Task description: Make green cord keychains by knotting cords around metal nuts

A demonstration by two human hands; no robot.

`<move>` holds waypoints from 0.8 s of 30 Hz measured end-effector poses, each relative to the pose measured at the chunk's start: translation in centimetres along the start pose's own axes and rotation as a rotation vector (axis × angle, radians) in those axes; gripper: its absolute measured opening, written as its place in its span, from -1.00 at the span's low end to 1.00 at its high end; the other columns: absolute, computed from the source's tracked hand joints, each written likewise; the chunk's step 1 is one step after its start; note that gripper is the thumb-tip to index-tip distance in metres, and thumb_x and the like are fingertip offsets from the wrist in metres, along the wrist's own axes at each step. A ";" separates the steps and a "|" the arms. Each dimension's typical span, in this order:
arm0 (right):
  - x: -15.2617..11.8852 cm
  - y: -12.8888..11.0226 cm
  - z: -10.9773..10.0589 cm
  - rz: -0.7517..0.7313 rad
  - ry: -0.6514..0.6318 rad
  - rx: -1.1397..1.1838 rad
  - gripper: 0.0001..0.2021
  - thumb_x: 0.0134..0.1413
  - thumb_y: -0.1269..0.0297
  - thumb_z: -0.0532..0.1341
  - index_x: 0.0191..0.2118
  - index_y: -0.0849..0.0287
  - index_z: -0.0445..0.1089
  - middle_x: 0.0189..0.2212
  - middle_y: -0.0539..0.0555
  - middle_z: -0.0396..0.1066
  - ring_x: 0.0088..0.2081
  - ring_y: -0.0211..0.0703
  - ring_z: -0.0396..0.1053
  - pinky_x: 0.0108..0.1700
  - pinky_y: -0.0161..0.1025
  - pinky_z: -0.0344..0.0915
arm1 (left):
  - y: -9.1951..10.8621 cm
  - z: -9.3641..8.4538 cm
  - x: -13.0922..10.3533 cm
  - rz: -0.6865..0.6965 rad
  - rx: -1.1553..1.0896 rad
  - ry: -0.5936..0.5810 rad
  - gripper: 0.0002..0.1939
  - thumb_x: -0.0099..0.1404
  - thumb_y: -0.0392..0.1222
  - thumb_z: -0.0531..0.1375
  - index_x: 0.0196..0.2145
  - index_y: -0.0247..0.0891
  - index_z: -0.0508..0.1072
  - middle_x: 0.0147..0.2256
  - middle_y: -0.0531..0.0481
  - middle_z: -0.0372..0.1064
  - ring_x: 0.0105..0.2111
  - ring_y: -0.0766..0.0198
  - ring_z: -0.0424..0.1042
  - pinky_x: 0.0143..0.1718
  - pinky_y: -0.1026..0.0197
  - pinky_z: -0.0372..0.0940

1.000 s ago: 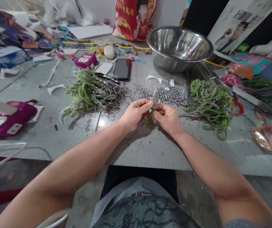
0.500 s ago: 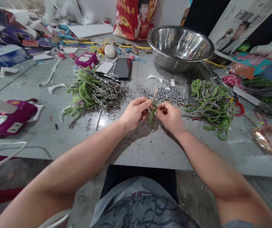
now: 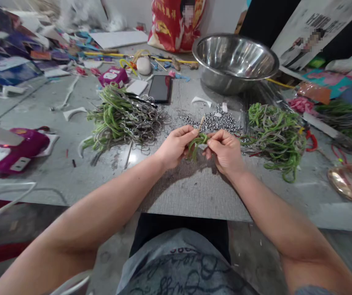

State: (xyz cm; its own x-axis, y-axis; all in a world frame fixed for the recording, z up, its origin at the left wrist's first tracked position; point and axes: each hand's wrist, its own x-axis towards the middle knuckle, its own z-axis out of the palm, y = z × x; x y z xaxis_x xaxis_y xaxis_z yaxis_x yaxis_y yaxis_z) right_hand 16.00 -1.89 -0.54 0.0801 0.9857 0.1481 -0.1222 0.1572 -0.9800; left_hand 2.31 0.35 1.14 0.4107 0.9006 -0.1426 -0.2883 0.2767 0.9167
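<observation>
Over the middle of the table, my left hand (image 3: 177,144) pinches a green cord (image 3: 197,148), whose loops hang between both hands. A thin wooden stick (image 3: 201,122) pokes up beside the left thumb. The fingers of my right hand (image 3: 223,149) are closed on the same cord from the right. Just beyond lies a spread of small silver metal balls (image 3: 225,122). To the left is a heap of green and grey cords with metal rings (image 3: 122,116). On the right rests a tangled pile of green and grey cords (image 3: 276,135).
A steel basin (image 3: 236,61) stands at the back, with a dark phone (image 3: 160,88) left of it. Two purple devices (image 3: 16,149) sit on the left side. Paper scraps (image 3: 12,49) crowd the far left, and a red bag (image 3: 176,26) stands against the wall.
My right hand has shifted slightly right and turned, and the green cord now shows as a wider loop between the hands. The left hand keeps nearly the same place.
</observation>
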 end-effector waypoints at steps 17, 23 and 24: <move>-0.5 -0.6 0.1 -0.022 -0.156 -0.160 -0.93 -0.21 0.46 0.11 -0.51 0.14 0.23 -0.65 -0.16 0.15 -0.65 -0.43 0.10 -0.62 -0.38 0.05 | -0.7 -0.2 0.3 0.161 0.030 0.057 -0.78 0.21 -0.20 0.13 -0.56 -0.28 0.24 -0.62 0.16 0.14 -0.74 0.56 0.04 -0.75 0.42 -0.07; -0.7 -0.8 0.2 0.032 -0.218 -0.219 -0.95 -0.19 0.41 0.10 -0.51 0.14 0.28 -0.66 -0.14 0.17 -0.63 -0.39 0.10 -0.58 -0.34 0.03 | -0.8 -0.3 0.5 0.197 0.053 0.095 -0.75 0.22 -0.19 0.12 -0.57 -0.26 0.20 -0.66 0.18 0.06 -0.74 0.54 0.02 -0.76 0.41 -0.08; -0.7 -0.7 0.2 0.070 -0.227 -0.204 -0.95 -0.19 0.39 0.11 -0.50 0.14 0.29 -0.65 -0.14 0.16 -0.65 -0.40 0.08 -0.59 -0.34 0.02 | -0.8 -0.3 0.5 0.206 0.056 0.094 -0.76 0.23 -0.20 0.11 -0.57 -0.26 0.21 -0.66 0.18 0.06 -0.74 0.54 0.02 -0.77 0.41 -0.08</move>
State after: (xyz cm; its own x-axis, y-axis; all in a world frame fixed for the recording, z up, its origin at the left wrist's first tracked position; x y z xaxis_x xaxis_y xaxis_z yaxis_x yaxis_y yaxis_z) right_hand 15.88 -2.68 0.09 -0.1476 0.9856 0.0828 0.0830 0.0958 -0.9919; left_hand 2.49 0.64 0.19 0.2645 0.9642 0.0179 -0.3085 0.0670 0.9489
